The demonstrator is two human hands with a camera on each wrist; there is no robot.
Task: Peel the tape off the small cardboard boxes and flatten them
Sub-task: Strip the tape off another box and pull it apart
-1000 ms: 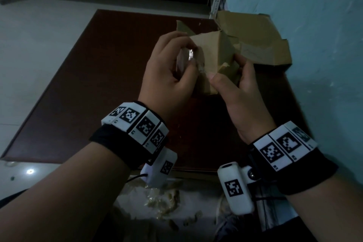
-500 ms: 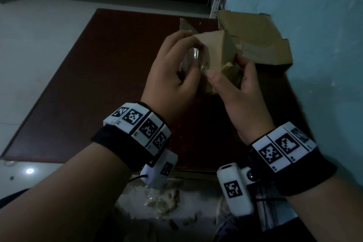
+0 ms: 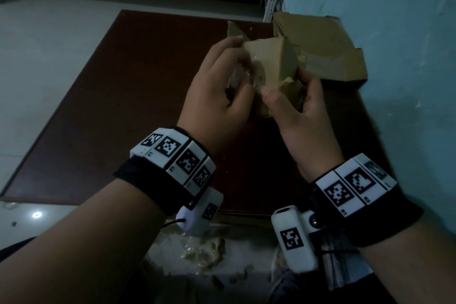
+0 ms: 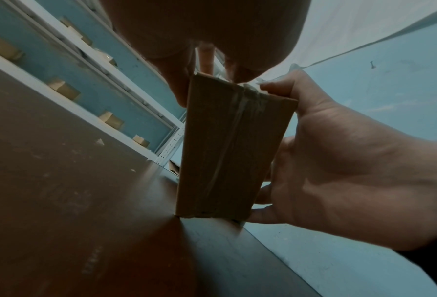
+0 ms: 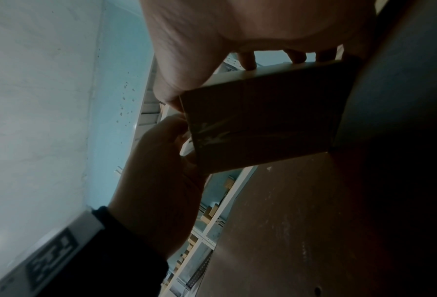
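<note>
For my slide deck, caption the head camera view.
Left hand peels clear tape while right hand grips small cardboard box.

A storeroom is suggested: small cardboard boxes (image 4: 64, 90) are ranged along white metal shelving (image 4: 90, 66), set against a bare blue wall (image 3: 394, 32) beside a dark brown table (image 3: 123, 106).

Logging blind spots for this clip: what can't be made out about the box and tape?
- Head view: the tape is blurred; the left hand hides how much is lifted.
- Left wrist view: the palm hides the small box top.
- Right wrist view: the box face is too dark; the right hand is cropped.
</note>
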